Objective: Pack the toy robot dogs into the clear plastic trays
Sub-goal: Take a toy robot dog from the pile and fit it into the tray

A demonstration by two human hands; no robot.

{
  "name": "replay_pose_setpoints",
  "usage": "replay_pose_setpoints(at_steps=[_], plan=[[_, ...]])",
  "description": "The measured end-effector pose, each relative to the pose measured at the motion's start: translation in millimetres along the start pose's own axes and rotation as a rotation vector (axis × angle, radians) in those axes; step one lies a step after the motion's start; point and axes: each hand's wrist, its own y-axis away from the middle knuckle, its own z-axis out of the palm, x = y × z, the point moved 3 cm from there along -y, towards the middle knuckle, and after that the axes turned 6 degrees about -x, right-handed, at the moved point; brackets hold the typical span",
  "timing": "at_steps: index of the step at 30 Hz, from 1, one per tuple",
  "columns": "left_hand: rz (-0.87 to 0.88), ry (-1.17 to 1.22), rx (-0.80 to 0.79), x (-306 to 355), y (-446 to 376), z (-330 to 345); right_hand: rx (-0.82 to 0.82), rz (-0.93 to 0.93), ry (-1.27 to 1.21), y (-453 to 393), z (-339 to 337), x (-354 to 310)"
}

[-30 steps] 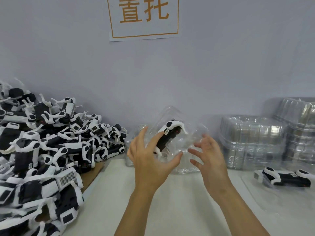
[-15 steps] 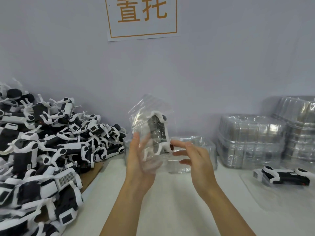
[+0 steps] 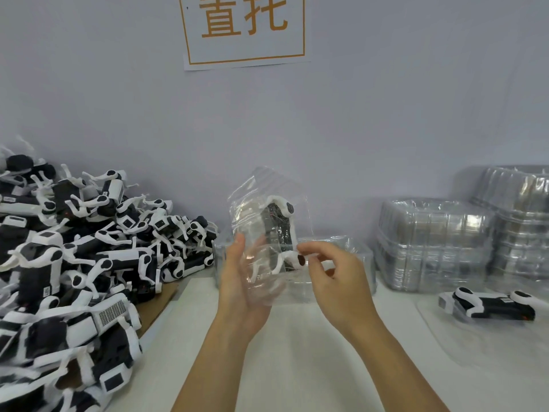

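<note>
We are seating a black-and-white toy robot dog [image 3: 279, 233] in a clear plastic tray [image 3: 267, 203], held upright above the white table [image 3: 297, 352], in front of the empty clear tray [image 3: 341, 263]; next it probably needs pressing fully home. Our left hand [image 3: 243, 281] cups the tray with fingers nearly straight. Our right hand [image 3: 332, 275], beside that dog, pinches its lower white leg through curled fingers.

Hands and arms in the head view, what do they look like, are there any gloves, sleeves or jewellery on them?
Both are bare. The left hand and right hand wear no gloves, and no rings show on the fingers. Both forearms are uncovered from the wrists down to the bottom edge of the picture, with no sleeve, watch or bracelet in sight. The nails look short and unpainted, though the picture is slightly blurred.
</note>
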Motion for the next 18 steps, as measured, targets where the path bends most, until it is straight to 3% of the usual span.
replay_pose_setpoints(at_steps=[18], plan=[[-0.08,0.092,-0.157,-12,3,-2,-0.129,-0.183,0.138,-6,2,-14]])
